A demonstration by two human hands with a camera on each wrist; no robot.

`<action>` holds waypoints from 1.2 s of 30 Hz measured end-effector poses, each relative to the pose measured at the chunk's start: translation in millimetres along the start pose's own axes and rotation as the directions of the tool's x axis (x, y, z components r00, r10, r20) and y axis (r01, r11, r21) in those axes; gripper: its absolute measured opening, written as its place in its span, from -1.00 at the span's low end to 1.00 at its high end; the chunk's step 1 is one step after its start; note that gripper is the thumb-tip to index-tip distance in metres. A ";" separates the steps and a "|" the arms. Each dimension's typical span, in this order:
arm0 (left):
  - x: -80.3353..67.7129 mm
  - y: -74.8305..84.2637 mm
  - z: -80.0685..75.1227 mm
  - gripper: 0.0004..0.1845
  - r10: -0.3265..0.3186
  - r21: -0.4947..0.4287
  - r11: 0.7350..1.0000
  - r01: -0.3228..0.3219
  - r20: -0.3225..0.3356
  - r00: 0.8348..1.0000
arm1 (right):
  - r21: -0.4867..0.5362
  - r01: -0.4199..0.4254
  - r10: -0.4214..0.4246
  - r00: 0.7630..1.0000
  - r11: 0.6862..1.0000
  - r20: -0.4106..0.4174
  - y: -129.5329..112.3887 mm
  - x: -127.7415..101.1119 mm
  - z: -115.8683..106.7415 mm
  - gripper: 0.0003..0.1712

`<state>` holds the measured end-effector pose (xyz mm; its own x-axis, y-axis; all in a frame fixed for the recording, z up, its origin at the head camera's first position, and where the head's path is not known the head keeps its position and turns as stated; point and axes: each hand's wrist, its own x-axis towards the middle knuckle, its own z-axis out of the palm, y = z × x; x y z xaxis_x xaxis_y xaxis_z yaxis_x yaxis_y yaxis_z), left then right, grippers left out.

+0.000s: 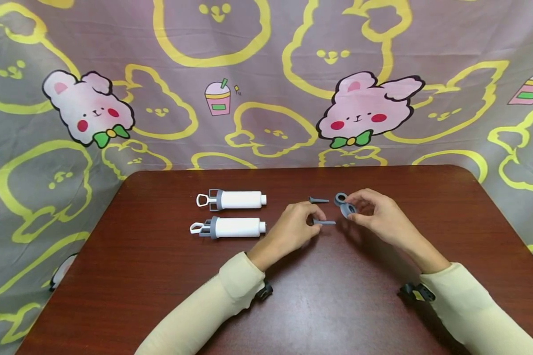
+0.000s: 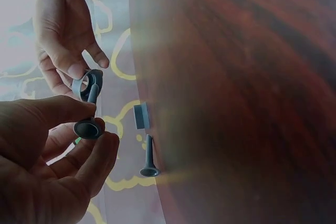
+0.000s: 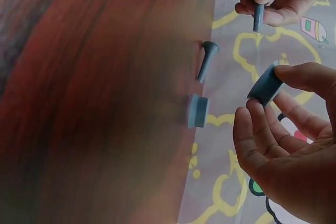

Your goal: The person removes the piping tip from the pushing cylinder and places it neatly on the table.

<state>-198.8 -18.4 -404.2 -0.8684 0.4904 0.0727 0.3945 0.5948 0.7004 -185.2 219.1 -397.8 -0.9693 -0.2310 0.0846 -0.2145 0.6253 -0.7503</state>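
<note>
My left hand (image 1: pixel 295 226) pinches a small grey funnel-shaped nozzle (image 2: pixel 88 128) by its wide end, the thin tube pointing right toward the other hand. Between thumb and fingers, my right hand (image 1: pixel 379 217) holds a grey ring-shaped cap (image 3: pixel 265 84), tilted and lifted off the table. The tube's tip and the cap are apart in the right wrist view. A second funnel-shaped nozzle (image 1: pixel 320 200) lies on the table just beyond the left hand. Beside it rests a second grey ring cap (image 1: pixel 340 198), close behind the held one.
Two white cylinders with grey collars and white loop handles lie on the left, one farther back (image 1: pixel 242 199) and one nearer (image 1: pixel 237 227). The brown wooden table (image 1: pixel 160 296) ends at a patterned cloth (image 1: pixel 266 88) hanging behind.
</note>
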 end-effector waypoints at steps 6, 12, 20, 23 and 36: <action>3.0 0.9 4.3 -0.89 -0.029 0.038 0.999 0.028 0.004 1.000 | 0.004 -0.018 0.018 1.000 1.000 0.002 4.2 1.4 1.7 -0.70; 4.8 1.1 6.3 -0.90 -0.043 0.047 0.998 0.043 0.001 0.999 | 0.003 -0.016 0.016 1.000 1.000 0.005 4.8 3.6 3.5 -0.72; 7.3 -0.6 9.1 -0.90 -0.070 0.063 0.996 0.070 0.006 0.998 | 0.025 -0.030 0.029 0.999 0.999 0.030 4.1 6.6 7.0 -0.75; 7.6 -0.6 9.7 -0.91 -0.077 0.069 0.995 0.077 0.003 0.997 | 0.008 -0.042 0.041 0.998 0.999 0.040 5.2 6.6 6.9 -0.75; 9.9 0.6 10.2 -0.94 -0.114 0.114 0.987 0.112 0.011 0.993 | -0.027 -0.072 0.074 0.994 0.997 0.087 8.6 8.3 7.6 -0.76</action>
<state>-204.2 -6.7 -410.3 -0.9042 0.4269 -0.0156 0.3268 0.7146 0.6185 -194.2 216.9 -408.5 -0.9683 -0.2481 -0.0281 -0.1477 0.6600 -0.7366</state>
